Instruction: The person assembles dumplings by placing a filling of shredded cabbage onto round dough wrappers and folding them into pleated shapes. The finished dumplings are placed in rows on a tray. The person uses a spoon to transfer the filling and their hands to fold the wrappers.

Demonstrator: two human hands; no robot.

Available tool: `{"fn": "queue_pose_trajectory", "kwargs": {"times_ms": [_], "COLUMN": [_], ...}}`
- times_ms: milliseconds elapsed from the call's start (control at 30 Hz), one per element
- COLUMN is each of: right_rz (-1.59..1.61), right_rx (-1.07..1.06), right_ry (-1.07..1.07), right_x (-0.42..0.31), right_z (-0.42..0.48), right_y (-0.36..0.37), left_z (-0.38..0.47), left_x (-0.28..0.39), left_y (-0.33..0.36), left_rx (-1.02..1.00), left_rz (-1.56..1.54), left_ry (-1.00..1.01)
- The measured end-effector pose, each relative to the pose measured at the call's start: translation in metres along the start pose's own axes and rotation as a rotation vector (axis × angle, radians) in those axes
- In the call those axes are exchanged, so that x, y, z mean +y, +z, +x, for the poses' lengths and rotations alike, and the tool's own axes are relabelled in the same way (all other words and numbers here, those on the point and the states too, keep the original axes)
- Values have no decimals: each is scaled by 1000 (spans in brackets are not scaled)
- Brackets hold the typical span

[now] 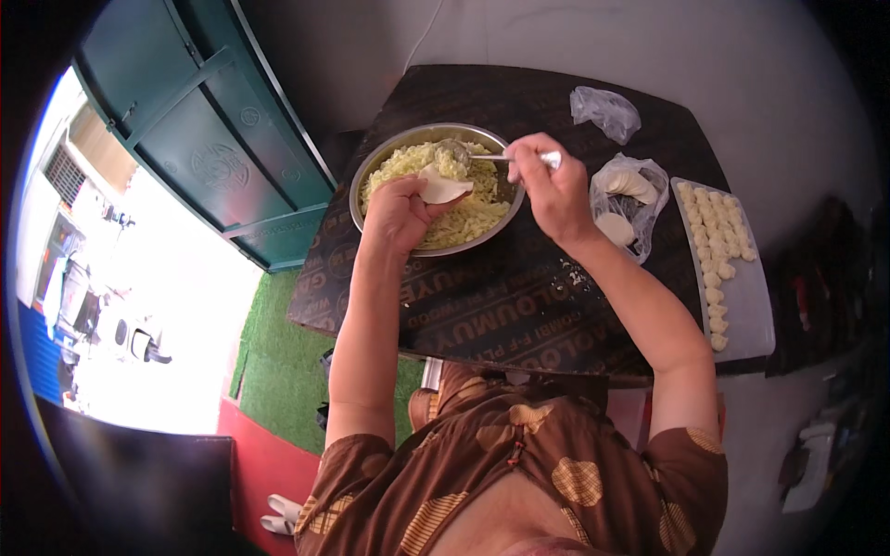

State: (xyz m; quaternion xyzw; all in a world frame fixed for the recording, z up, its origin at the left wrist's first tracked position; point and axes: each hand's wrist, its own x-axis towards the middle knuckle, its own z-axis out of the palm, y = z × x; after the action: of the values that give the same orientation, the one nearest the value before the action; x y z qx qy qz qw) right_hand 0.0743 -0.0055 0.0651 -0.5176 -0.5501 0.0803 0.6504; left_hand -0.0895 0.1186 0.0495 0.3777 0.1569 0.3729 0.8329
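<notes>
My left hand (400, 212) holds a pale, flat dough wrapper (443, 187) over the near side of a round steel bowl (512, 219). In the bowl lies a pale green, finely chopped vegetable filling (462, 226). My right hand (549, 187) grips the handle of a metal spoon (490, 157), whose head is in the filling just beyond the wrapper. To the right of my right hand, an open clear plastic bag (651, 229) holds stacked round wrappers (629, 186). Farther right, small shaped dumplings (713, 229) sit in rows on a light tray (751, 306).
The dark printed plywood table (480, 313) carries white crumbs (573, 274) near my right forearm. A crumpled plastic bag (605, 113) lies towards the back wall. Left of the table stand green metal doors (208, 153), beside green artificial turf (278, 375).
</notes>
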Motion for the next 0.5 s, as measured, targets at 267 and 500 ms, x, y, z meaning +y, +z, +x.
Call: {"fn": "queue_pose_trajectory", "kwargs": {"times_ms": [267, 500], "right_rz": [-336, -331], "right_rx": [-247, -225], "right_ry": [-604, -612], "right_x": [-4, -10], "right_z": [-15, -12], "right_y": [-5, -5], "left_z": [5, 4], "left_x": [-2, -1], "left_y": [-6, -5], "left_rx": [-11, -11], "left_rz": [-53, -52], "left_ry": [-3, -19]}}
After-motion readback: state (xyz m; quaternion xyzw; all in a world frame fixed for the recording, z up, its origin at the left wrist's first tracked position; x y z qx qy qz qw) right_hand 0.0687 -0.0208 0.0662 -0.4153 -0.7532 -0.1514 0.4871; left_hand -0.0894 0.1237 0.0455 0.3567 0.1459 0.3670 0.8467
